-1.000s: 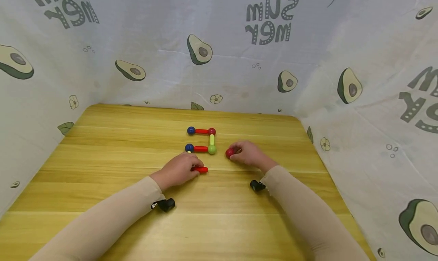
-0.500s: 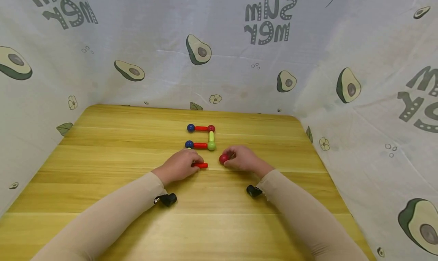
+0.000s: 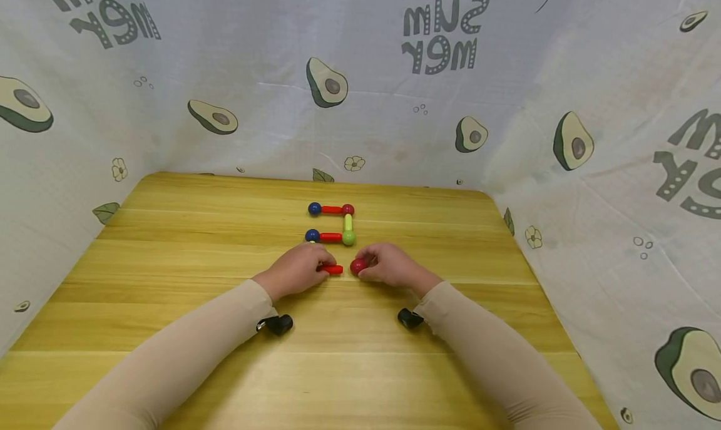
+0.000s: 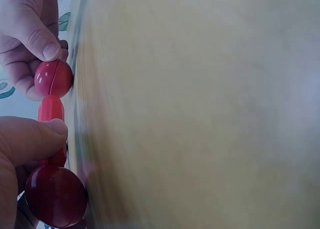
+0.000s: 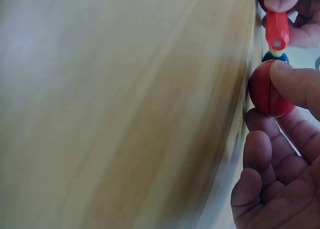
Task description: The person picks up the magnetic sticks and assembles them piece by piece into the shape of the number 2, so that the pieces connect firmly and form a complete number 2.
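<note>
Between thumb and fingers my left hand (image 3: 297,269) pinches a short red magnetic rod (image 3: 334,270), whose free end points right. A dark red ball (image 4: 56,196) sits at the rod's other end in the left wrist view; the hand hides it from the head camera. My right hand (image 3: 392,267) pinches a red ball (image 3: 357,267) by its sides, close off the rod's free end. In the right wrist view that rod end (image 5: 277,41) stands just beyond the ball. Behind the hands lies a chain of balls and rods, including a green ball (image 3: 349,237) and a blue ball (image 3: 312,236).
The chain's far row has another blue ball (image 3: 315,208), a red rod (image 3: 331,209) and a red ball (image 3: 348,209), with a yellow-green rod (image 3: 348,222) leading to the green ball. All lies on a wooden table (image 3: 349,367), with a printed cloth (image 3: 383,129) behind.
My right hand has brought the red ball leftward and slightly nearer me, narrowing the gap to the rod. The chain and left hand have shifted slightly away from me.
</note>
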A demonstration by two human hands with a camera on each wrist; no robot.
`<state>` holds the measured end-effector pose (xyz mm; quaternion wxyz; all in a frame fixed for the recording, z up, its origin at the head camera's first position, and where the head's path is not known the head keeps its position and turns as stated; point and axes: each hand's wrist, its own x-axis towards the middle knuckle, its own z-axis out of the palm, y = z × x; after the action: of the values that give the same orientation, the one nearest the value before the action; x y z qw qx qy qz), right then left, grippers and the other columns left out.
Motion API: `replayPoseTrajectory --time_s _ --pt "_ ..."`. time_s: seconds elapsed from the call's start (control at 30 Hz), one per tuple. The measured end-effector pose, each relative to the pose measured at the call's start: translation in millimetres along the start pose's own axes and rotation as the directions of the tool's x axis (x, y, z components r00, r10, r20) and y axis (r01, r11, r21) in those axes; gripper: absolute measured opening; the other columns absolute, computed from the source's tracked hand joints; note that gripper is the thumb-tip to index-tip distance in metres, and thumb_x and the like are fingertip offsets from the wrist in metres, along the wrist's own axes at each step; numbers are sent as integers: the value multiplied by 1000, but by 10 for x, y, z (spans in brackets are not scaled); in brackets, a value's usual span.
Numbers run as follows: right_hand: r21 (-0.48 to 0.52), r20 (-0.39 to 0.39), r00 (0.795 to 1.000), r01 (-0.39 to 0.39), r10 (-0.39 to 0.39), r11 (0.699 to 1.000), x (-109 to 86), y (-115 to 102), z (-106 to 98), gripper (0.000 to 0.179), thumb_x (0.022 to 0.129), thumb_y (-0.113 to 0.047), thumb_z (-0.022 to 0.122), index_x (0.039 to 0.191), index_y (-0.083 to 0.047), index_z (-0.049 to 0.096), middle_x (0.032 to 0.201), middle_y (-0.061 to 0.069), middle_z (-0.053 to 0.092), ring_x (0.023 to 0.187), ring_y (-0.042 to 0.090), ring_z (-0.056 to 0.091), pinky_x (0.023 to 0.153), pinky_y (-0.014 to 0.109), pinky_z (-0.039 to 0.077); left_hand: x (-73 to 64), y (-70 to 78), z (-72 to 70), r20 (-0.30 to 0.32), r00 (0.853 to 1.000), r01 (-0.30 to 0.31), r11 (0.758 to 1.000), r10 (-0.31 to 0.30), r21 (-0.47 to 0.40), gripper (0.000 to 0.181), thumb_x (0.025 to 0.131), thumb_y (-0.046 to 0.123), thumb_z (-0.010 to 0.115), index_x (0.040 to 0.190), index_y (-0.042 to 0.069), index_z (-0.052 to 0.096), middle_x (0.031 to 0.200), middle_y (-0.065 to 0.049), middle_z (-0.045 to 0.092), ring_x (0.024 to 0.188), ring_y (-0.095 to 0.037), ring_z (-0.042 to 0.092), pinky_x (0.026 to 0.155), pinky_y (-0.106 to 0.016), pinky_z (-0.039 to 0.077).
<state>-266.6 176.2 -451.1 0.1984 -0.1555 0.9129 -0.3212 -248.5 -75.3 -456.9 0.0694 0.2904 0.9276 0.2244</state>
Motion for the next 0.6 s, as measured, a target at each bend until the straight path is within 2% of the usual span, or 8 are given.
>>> replayPoseTrajectory --time_s 0.23,0.6 --pt "-3 7 1000 -2 2 1000 22 -61 54 28 93 -18 82 119 -14 73 106 2 72 97 18 63 90 35 55 41 -6 14 -2 1000 -12 1000 12 19 22 98 17 76 119 13 79 120 -1 75 113 -21 67 108 -41 53" --pt "3 8 1000 -5 5 1000 43 -96 89 25 93 -16 82 116 -14 74 104 1 72 95 17 63 89 33 55 79 -15 29 -2 1000 -21 1000 21 12 21 97 16 77 117 13 79 118 -1 76 111 -21 67 106 -41 53"
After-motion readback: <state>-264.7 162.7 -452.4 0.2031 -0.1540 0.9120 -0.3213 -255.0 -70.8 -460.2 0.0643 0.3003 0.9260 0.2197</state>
